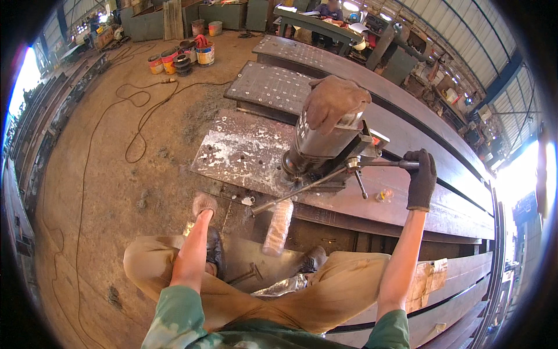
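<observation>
A magnetic drill (318, 142) stands on the steel beams, with a brown work glove (336, 102) draped over its motor. My right hand (422, 179), in a dark glove, is closed around one arm of the feed handle (386, 164). Another long arm of that handle slants down to the left, its grip over a plastic bottle (278, 228). My left hand (204, 204) is a small rounded shape above my left shoe, apart from the drill; its fingers cannot be made out. The drill's foot is by a scuffed, white-marked steel plate (241, 154) with holes.
Long steel beams (273, 81) with drilled holes lie beyond the drill. Paint buckets (205, 54) and a looping cable (139, 125) are on the floor at the far left. A hammer-like tool (250, 272) lies between my legs. A person (331, 10) sits at a far bench.
</observation>
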Available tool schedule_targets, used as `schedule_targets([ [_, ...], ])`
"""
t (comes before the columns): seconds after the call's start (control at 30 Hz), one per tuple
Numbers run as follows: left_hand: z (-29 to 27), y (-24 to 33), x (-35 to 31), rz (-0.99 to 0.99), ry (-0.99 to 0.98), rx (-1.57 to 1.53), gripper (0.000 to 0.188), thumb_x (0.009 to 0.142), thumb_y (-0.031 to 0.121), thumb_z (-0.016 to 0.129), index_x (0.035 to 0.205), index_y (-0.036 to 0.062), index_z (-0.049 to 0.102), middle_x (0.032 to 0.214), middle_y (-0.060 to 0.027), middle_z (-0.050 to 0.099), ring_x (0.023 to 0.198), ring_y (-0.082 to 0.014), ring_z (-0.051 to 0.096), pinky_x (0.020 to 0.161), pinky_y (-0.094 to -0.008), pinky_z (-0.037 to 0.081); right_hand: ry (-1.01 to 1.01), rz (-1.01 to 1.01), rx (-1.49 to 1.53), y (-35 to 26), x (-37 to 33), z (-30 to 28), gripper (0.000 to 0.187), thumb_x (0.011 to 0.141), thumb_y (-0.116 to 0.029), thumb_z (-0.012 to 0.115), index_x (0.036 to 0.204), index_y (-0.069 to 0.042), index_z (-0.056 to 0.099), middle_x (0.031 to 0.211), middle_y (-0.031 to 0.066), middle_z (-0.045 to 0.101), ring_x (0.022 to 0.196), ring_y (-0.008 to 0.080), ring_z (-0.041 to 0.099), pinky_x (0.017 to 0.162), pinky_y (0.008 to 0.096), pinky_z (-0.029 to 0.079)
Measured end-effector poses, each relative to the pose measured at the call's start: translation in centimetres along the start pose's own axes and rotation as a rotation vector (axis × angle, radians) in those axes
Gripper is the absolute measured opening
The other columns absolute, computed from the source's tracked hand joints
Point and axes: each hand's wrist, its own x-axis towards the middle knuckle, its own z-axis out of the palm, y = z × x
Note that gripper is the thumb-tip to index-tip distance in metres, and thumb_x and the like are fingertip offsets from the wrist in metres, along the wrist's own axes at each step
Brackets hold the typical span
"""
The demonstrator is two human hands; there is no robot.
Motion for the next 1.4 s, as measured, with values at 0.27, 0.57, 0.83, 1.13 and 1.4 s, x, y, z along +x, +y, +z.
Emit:
schedule_targets([
  [0.27, 0.3, 16.4, -13.6, 0.35, -0.857, -0.452, 0.051, 0.098, 0.049, 0.056, 0.117, 0.0039, 0.07, 0.111, -0.0237, 0.074, 0.102, -0.0407, 0.072, 0.088, -0.0486, 0.057, 0.051, -0.015, -0.071, -0.2, -0.8, -1.2, 0.032, 0.105, -0.03, 0.057, 0.1, 0.001, 0.065, 0.091, 0.0134, 0.069, 0.079, 0.0241, 0.069, 0.076, 0.0369, 0.058],
  [0.57, -1.8, 10.1, -13.5, 0.35, -0.407, 0.074, 0.032, 0.101, 0.019, 0.049, 0.123, 0.0038, 0.067, 0.117, -0.0231, 0.073, 0.11, -0.0369, 0.073, 0.09, -0.0491, 0.058, 0.023, 0.007, -0.118, -0.3, -0.6, -1.5, 0.032, 0.104, -0.03, 0.056, 0.102, 0.001, 0.065, 0.095, 0.0136, 0.07, 0.083, 0.0234, 0.069, 0.078, 0.0368, 0.057],
  [0.83, -3.2, 8.9, -13.6, 0.29, -0.312, 0.136, 0.03, 0.099, 0.019, 0.053, 0.117, -0.0005, 0.065, 0.106, -0.0248, 0.075, 0.101, -0.0391, 0.074, 0.082, -0.0535, 0.059, 0.038, -0.044, -0.017, 0.4, -0.2, -1.2, 0.03, 0.105, -0.029, 0.058, 0.102, 0.0, 0.066, 0.091, 0.0121, 0.069, 0.08, 0.0217, 0.068, 0.075, 0.0361, 0.057],
  [1.13, -0.8, 15.8, -15.8, 0.417, -0.533, -0.363, 0.038, 0.099, 0.028, 0.052, 0.127, 0.0043, 0.062, 0.121, -0.0217, 0.071, 0.113, -0.0396, 0.069, 0.095, -0.0485, 0.056, 0.071, 0.008, -0.09, 0.0, -0.5, -2.7, 0.032, 0.104, -0.031, 0.059, 0.098, 0.0, 0.066, 0.09, 0.0115, 0.069, 0.077, 0.0217, 0.068, 0.074, 0.0354, 0.057],
  [1.4, 0.3, 14.6, -13.1, 0.495, -0.48, 0.106, 0.036, 0.099, 0.024, 0.056, 0.132, 0.0104, 0.063, 0.134, -0.0176, 0.067, 0.127, -0.0272, 0.064, 0.101, -0.0412, 0.054, 0.042, -0.025, -0.125, -0.1, -0.9, -2.1, 0.032, 0.105, -0.031, 0.057, 0.1, 0.0, 0.066, 0.091, 0.0117, 0.069, 0.081, 0.0214, 0.068, 0.075, 0.0353, 0.058],
])
